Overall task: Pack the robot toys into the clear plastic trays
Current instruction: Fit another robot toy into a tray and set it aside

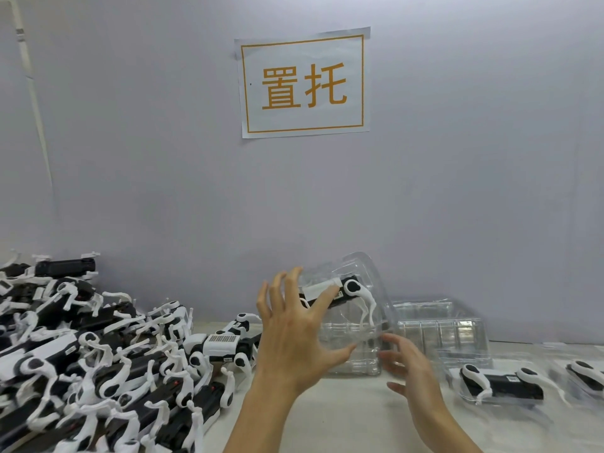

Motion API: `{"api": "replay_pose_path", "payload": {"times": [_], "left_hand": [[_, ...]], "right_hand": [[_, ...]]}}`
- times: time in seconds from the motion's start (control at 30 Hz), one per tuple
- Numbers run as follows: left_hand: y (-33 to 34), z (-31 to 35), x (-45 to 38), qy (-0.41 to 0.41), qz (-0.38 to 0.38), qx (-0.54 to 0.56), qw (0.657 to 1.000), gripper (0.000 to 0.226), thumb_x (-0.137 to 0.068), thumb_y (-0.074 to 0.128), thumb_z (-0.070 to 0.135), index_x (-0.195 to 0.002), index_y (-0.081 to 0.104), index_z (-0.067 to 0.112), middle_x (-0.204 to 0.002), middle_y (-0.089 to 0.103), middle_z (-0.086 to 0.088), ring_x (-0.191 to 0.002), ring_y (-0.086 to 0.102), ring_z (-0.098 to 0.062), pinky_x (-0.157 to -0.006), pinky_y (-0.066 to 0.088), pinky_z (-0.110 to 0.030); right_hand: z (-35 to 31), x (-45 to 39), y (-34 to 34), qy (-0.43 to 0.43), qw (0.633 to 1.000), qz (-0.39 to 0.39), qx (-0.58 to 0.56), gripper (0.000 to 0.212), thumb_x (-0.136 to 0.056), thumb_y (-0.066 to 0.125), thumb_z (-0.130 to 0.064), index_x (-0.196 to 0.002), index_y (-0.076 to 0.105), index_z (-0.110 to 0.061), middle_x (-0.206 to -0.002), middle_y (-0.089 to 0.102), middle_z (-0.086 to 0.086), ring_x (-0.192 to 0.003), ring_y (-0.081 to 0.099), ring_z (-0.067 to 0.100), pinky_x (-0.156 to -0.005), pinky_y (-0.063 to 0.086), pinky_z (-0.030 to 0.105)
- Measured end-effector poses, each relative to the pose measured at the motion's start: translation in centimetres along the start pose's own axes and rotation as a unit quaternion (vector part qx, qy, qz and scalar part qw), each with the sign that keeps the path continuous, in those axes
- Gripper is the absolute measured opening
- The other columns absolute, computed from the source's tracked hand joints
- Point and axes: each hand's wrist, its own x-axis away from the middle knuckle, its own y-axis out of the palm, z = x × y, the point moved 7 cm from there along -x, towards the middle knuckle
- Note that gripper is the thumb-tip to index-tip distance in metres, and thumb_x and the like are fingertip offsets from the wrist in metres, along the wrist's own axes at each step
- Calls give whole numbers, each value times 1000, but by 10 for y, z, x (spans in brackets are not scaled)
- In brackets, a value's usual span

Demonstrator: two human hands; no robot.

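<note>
Two bare forearms rise from the bottom centre of the frame. The left hand (294, 331), at centre, is raised with fingers spread wide and straight, palm facing away. The right hand (408, 371), lower and just right of it, is blurred, fingers loosely extended leftward.

Robot toys in the pile (98, 361): black bodies, white legs and joints; one shows a white panel with a fine grid pattern (222, 339). Trays (441, 325): clear, colourless plastic. Wall sign (304, 83): white paper, orange border, orange characters. Wall (457, 158): pale lavender-grey. Table surface (343, 420): off-white.
</note>
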Motion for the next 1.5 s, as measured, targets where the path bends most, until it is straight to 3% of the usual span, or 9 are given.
{"api": "replay_pose_path", "payload": {"times": [0.23,0.57,0.63,0.8,0.97,1.23,1.37,1.43,1.5], "left_hand": [[-2,2,1,1,38,-9,999,75,-62,63,78,-123,64,34,-138,46,-17,-129,44,-43,-105,36,-65],[-6,3,1,8,77,30,997,72,-65,59,79,-122,65,34,-139,47,-17,-130,43,-42,-107,34,-64],[-4,2,2,-2,66,67,996,73,-64,58,81,-122,62,37,-141,44,-14,-132,39,-38,-109,32,-60],[6,-11,3,-95,5,262,960,72,-54,59,90,-118,56,57,-144,32,10,-137,26,-13,-110,18,-31],[8,-16,4,-145,2,376,915,65,-49,64,85,-109,56,63,-136,37,17,-133,34,-10,-111,36,-44],[-2,-16,6,-80,49,273,958,72,-56,57,90,-121,55,57,-143,33,15,-134,27,-8,-106,22,-30],[11,-26,7,-174,3,500,848,67,-56,62,88,-116,59,57,-129,52,22,-123,49,-1,-107,42,-40],[15,-26,6,-179,-31,581,793,62,-69,62,79,-121,64,45,-130,62,15,-124,55,-6,-109,41,-47],[15,-22,7,-167,-52,617,767,51,-85,58,65,-125,64,34,-130,65,10,-127,55,-9,-111,36,-50]], "right_hand": [[7,5,13,3,994,-60,92,30,-106,37,-28,-104,67,-31,-100,69,5,-95,61,22,-71,44,33],[9,5,12,2,992,-71,104,30,-106,38,-27,-105,67,-31,-100,69,5,-96,61,22,-72,45,32],[10,5,12,3,992,-70,104,30,-106,38,-27,-105,67,-31,-100,69,4,-95,61,22,-72,44,31],[11,3,12,7,992,-70,106,30,-106,38,-29,-105,68,-31,-99,69,3,-94,61,22,-72,45,31],[12,4,11,6,991,-73,111,30,-106,38,-28,-106,68,-31,-100,69,2,-94,61,21,-72,45,30],[4,8,12,-6,995,-66,79,27,-104,44,-24,-102,70,-31,-97,71,3,-92,64,20,-72,45,31],[-37,15,12,-76,997,-27,-13,26,-101,52,-15,-97,75,-26,-89,74,0,-88,68,19,-73,48,31],[-69,21,14,-129,991,-21,-39,24,-100,55,-16,-97,76,-26,-89,75,0,-85,69,14,-72,49,27],[-97,30,20,-183,981,-41,-41,20,-97,60,-16,-97,76,-28,-88,76,-1,-83,70,10,-69,52,21]]}}
